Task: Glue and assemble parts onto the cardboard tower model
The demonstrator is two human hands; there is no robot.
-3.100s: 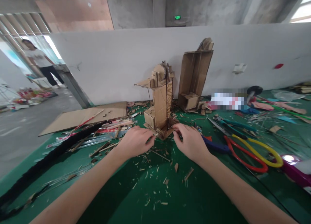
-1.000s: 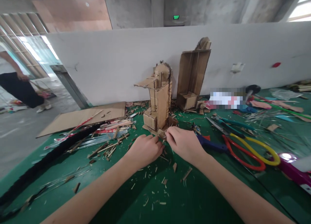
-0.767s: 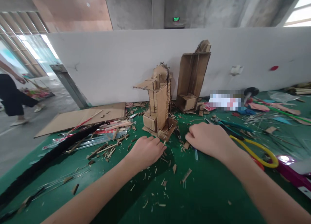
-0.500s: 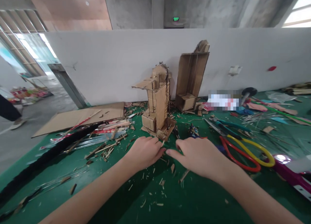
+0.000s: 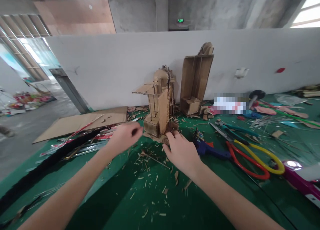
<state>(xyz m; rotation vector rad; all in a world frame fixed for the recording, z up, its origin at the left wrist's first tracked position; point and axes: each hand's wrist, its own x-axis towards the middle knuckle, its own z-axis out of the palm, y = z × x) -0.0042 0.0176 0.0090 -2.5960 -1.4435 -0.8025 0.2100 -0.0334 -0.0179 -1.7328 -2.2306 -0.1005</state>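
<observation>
A cardboard model (image 5: 163, 113) with a tower, a round top and a small box at its foot stands upright on the green table. My right hand (image 5: 182, 151) grips its lower front corner between thumb and fingers. To the left of the model, my left hand (image 5: 125, 136) hovers with its fingers curled; whatever they hold, if anything, is hidden. Behind on the right, a second, taller cardboard model (image 5: 196, 80) leans near the white partition. A blue glue gun (image 5: 211, 150) lies beside my right hand.
Large scissors (image 5: 250, 156) with red and yellow handles and teal-handled pliers (image 5: 240, 128) lie at the right. Cardboard scraps (image 5: 165, 190) litter the table front. A flat cardboard sheet (image 5: 82, 123) and a black fuzzy strip (image 5: 62, 151) lie at the left.
My hands have moved apart: the left went left and slightly up, the right went leftward onto the model's base. The model has shifted slightly left and turned. The glue gun is now uncovered.
</observation>
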